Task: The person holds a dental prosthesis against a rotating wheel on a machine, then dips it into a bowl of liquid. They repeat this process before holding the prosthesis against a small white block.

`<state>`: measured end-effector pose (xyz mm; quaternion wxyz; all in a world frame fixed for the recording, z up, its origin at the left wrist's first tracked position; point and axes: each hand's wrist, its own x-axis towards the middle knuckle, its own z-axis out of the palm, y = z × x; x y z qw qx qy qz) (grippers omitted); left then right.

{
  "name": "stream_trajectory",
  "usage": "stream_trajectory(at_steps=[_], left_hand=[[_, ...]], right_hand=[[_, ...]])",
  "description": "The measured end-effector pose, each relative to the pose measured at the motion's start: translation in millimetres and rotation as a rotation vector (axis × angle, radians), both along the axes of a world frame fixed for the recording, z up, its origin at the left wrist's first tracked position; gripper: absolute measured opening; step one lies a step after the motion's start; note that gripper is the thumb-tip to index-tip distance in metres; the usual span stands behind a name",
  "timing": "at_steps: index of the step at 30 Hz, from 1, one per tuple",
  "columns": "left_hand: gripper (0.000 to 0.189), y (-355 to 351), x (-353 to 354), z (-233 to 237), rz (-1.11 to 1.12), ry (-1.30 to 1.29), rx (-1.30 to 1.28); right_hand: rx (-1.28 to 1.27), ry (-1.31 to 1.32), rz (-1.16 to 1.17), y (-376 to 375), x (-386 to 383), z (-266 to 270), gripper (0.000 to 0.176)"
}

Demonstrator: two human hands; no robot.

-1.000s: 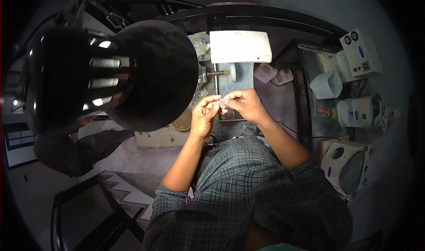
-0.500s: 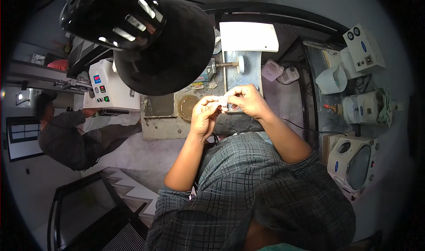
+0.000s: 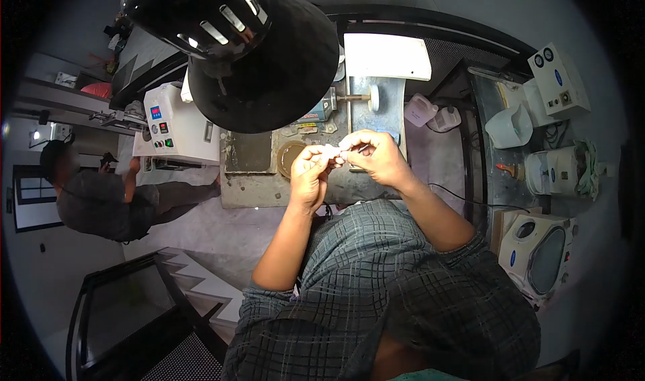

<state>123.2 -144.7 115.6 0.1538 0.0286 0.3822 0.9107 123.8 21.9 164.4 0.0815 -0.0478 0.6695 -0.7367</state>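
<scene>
My left hand (image 3: 310, 178) is closed in a pinch on a small whitish piece (image 3: 332, 152), held up above the front of the workbench. The piece is too small and partly covered for me to tell its kind. My right hand (image 3: 377, 159) meets it from the other side, thumb and index finger pressed together at its edge. Whatever those fingers grip is hidden. Just behind the hands are a round brown bowl (image 3: 282, 163) and a bench motor (image 3: 324, 107) with a white polishing wheel (image 3: 374, 98) on its shaft.
A black lamp (image 3: 269, 72) hangs over the bench's left part. A white panel (image 3: 386, 57) stands at the back. White machines (image 3: 534, 253) line the right side, with plastic jugs (image 3: 420, 110) between. At left a co-worker (image 3: 101, 203) stands by a white control box (image 3: 176, 129).
The whole view has shifted slightly. My right fingers have curled in more around the piece, while my left hand keeps its pinch. The co-worker has turned and drawn an arm back from the control box.
</scene>
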Motion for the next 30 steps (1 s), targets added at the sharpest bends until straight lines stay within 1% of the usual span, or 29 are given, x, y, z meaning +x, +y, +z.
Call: stream_trajectory(at_steps=[2, 6, 11, 13, 16, 18, 20, 22, 24, 26, 27, 30], left_hand=[[0.012, 1, 0, 1, -0.002, -0.001, -0.014], [0.016, 3, 0, 1, -0.013, -0.003, -0.047], [0.016, 6, -4, 2, -0.004, -0.012, -0.107], [0.016, 9, -6, 5, -0.002, -0.009, -0.133], [0.015, 14, -9, 8, 0.035, 0.007, -0.216], [0.014, 15, -13, 7, 0.052, 0.048, -0.345], [0.014, 17, -17, 10, 0.043, 0.032, -0.390], [0.014, 21, -21, 13, 0.033, 0.017, -0.436], [0.013, 27, -24, 12, 0.064, 0.078, -0.436], [0.012, 31, -30, 9, 0.069, 0.097, -0.450], [0.012, 33, -33, 7, 0.080, 0.115, -0.461], [0.011, 40, -43, 3, 0.050, 0.106, -0.488]], right_hand=[[0.040, 0.019, 0.016, 1, -1, 0, 0.011], [0.021, 0.034, 0.010, 1, -2, 0, 0.010], [-0.106, -0.011, 0.019, 4, -7, -16, 0.009], [-0.093, -0.014, 0.008, 6, -9, -17, 0.009], [-0.075, -0.006, -0.014, 9, -13, -27, 0.008], [-0.072, 0.005, -0.028, 13, -15, -29, 0.008], [-0.061, -0.133, -0.016, 17, -16, -23, 0.009], [-0.066, -0.130, -0.033, 19, -17, -20, 0.010], [-0.070, -0.127, -0.050, 22, -19, -22, 0.011], [-0.026, -0.041, -0.010, 27, -21, -32, 0.016], [-0.028, -0.042, -0.018, 28, -23, -39, 0.016], [-0.093, -0.001, -0.058, 31, -29, -55, 0.017]])
